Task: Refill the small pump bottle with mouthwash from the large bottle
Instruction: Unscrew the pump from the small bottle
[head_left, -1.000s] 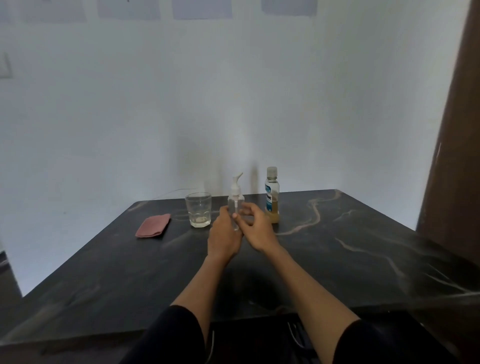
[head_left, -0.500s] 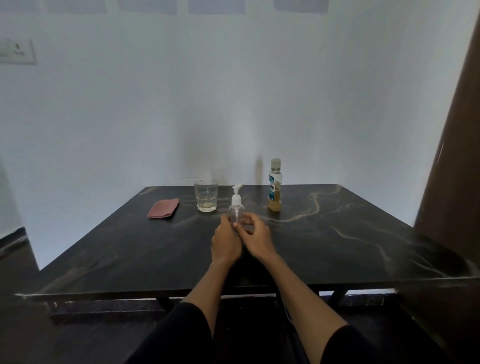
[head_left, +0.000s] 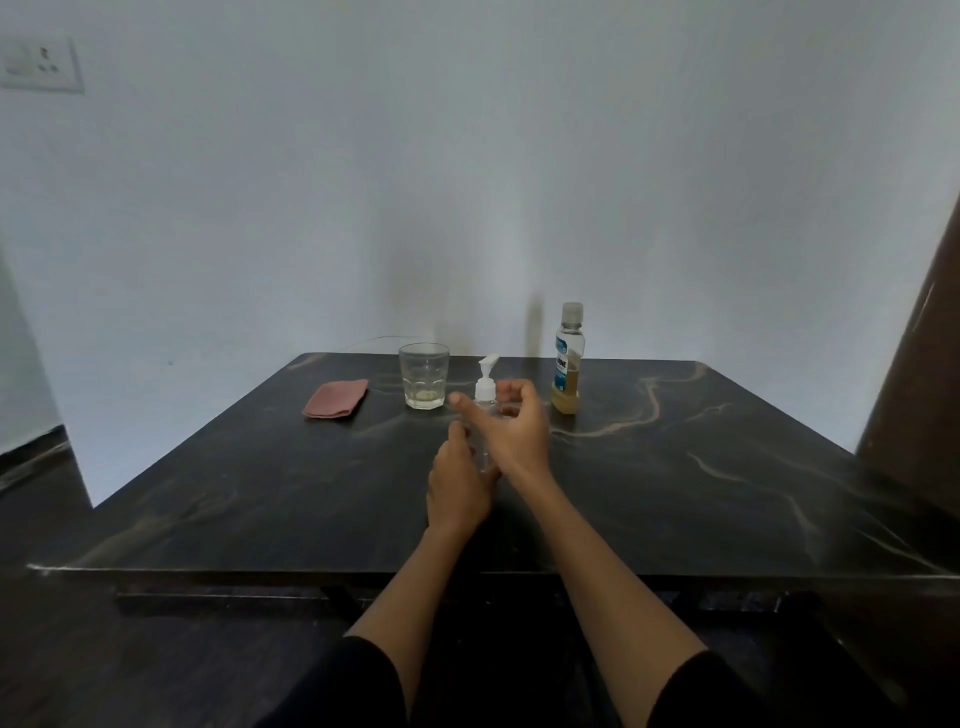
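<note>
A small clear pump bottle (head_left: 485, 392) with a white pump head stands upright near the middle of the dark table (head_left: 675, 493). My left hand (head_left: 457, 488) wraps its lower body from the near left. My right hand (head_left: 511, 428) hovers at the bottle's neck, fingers spread and curled around the collar below the pump, index finger pointing left. The large mouthwash bottle (head_left: 567, 358), capped, with a blue label and amber liquid low inside, stands to the right, apart from both hands.
A clear drinking glass (head_left: 424, 375) with a little liquid stands left of the pump bottle. Farther left lies a folded pink cloth (head_left: 336, 399). A white wall rises behind the table, and a brown door frame (head_left: 919, 374) stands at the right.
The camera has pulled back and tilted down. My right hand has lifted from the bottle's body to its neck and its fingers have spread. My left hand keeps its hold lower down.
</note>
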